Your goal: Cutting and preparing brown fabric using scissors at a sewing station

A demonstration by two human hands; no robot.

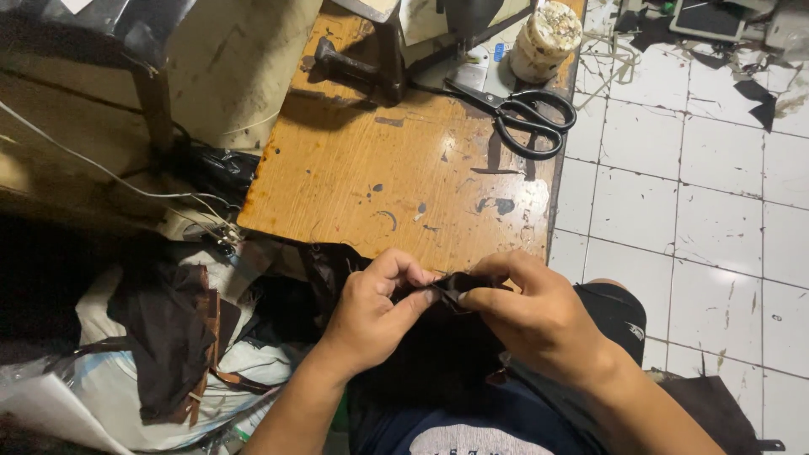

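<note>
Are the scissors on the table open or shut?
Shut, or nearly so. The scissors lie flat on the wooden table, black handle loops side by side and the blades together in one line, untouched by either hand.

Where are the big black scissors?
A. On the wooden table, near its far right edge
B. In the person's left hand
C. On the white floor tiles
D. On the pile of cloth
A: the black scissors lie on the wooden table near its right edge, while both hands pinch a piece of dark fabric.
</note>
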